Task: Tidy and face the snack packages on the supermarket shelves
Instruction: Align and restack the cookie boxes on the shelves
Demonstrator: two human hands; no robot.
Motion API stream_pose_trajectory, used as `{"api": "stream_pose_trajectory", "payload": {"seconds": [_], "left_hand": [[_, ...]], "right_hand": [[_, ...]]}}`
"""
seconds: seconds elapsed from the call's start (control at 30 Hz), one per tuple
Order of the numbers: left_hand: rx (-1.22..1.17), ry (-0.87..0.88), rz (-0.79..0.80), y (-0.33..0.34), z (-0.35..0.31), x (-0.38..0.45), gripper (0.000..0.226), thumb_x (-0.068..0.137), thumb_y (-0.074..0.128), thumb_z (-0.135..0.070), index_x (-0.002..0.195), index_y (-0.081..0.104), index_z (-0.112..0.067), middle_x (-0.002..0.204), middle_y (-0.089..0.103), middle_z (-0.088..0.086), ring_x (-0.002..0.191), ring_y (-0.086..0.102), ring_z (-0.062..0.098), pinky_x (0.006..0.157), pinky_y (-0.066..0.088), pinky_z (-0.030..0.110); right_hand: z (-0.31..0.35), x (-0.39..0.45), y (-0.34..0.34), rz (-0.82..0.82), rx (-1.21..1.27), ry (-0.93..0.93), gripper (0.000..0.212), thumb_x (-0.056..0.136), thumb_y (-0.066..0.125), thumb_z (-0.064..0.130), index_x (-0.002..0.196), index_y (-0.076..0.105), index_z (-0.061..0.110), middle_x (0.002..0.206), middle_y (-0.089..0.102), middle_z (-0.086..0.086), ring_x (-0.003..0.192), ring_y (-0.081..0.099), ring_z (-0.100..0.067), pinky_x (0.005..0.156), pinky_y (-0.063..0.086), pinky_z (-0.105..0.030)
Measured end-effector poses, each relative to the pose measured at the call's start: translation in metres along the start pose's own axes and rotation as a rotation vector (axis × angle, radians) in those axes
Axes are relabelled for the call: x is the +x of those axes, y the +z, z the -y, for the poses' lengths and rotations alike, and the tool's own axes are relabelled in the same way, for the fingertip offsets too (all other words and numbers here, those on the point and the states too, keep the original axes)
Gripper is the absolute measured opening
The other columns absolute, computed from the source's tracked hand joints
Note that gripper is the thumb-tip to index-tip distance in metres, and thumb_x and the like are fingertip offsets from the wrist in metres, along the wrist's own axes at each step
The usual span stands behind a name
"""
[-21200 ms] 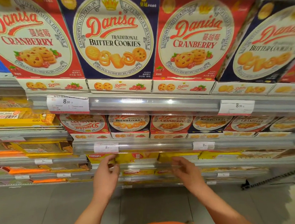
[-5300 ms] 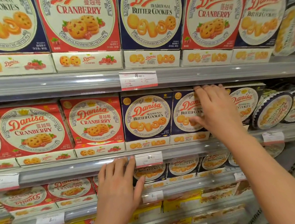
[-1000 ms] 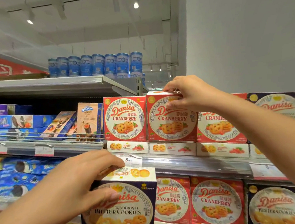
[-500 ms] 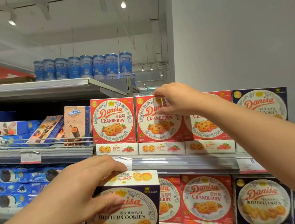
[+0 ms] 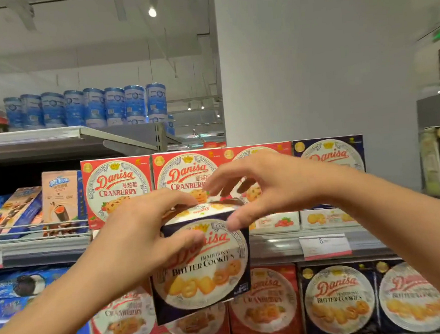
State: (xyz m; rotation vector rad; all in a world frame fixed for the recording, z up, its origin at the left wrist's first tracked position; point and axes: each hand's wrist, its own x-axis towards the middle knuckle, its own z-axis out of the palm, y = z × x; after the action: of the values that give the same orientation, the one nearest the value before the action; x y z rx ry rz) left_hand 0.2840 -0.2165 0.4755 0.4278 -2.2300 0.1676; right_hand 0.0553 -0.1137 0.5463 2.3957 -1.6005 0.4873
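Nearest the camera, the left hand (image 5: 140,239) is gripping a navy butter cookie box (image 5: 203,268), thumb lying across the printed front and fingers curling over the top edge. The box is tilting slightly, held in the air in front of the shelves, not resting on any of them. The right hand (image 5: 262,187) is hovering just above the box's upper right corner, fingers spread and loosely bent, thumb pointing down close to the corner; whether it is touching the card cannot be told, and it is grasping nothing.

Behind the hands, red cranberry boxes (image 5: 117,185) are standing upright in a row on the upper shelf (image 5: 272,244), with a navy box (image 5: 329,163) to their right. A white price tag (image 5: 325,245) is hanging on the shelf's rail. Below, more red and navy boxes (image 5: 340,299) are facing forward.

Farther left, blue biscuit packets (image 5: 11,209) are leaning on a neighbouring shelf. Farthest back, blue cans (image 5: 90,107) are lining the top shelf.
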Motion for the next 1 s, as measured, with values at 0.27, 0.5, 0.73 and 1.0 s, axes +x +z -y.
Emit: {"api": "stream_pose_trajectory", "payload": {"seconds": [0.27,0.5,0.73,1.0], "left_hand": [[-0.154,0.116,-0.07,0.04,-0.065,0.063,0.05,0.077,0.066,-0.072,0.115,0.061,-0.04,0.098,0.069,-0.025,0.096,0.063,-0.009,0.08,0.053,0.022],[-0.085,0.263,-0.031,0.056,-0.118,0.131,0.047,0.095,0.032,-0.07,0.113,0.064,-0.041,0.098,0.067,-0.027,0.092,0.058,-0.01,0.069,0.044,0.015],[0.278,0.295,0.052,0.083,-0.131,0.233,0.038,0.094,0.057,-0.051,0.126,0.061,-0.031,0.119,0.067,-0.01,0.107,0.06,0.014,0.087,0.049,0.033],[0.27,0.154,0.316,0.133,-0.144,0.281,0.068,0.087,0.058,-0.067,0.142,0.051,-0.028,0.136,0.062,-0.003,0.118,0.061,0.021,0.095,0.05,0.036]], "right_hand": [[-0.035,-0.082,-0.026,-0.17,-0.181,0.035,0.049,0.081,0.081,0.046,0.126,0.064,0.032,0.115,0.067,0.018,0.101,0.06,-0.003,0.085,0.053,-0.033],[-0.081,-0.17,-0.076,-0.164,-0.289,0.23,0.045,0.081,0.079,0.045,0.122,0.061,0.042,0.112,0.064,0.027,0.103,0.06,0.003,0.087,0.054,-0.031],[-0.126,-0.243,-0.136,-0.215,-0.385,0.401,0.044,0.075,0.082,0.043,0.114,0.062,0.042,0.104,0.068,0.021,0.099,0.065,-0.001,0.085,0.057,-0.039],[-0.17,-0.264,-0.166,-0.303,-0.349,0.433,0.041,0.076,0.083,0.041,0.11,0.06,0.043,0.102,0.07,0.019,0.1,0.065,-0.001,0.089,0.058,-0.041]]}}
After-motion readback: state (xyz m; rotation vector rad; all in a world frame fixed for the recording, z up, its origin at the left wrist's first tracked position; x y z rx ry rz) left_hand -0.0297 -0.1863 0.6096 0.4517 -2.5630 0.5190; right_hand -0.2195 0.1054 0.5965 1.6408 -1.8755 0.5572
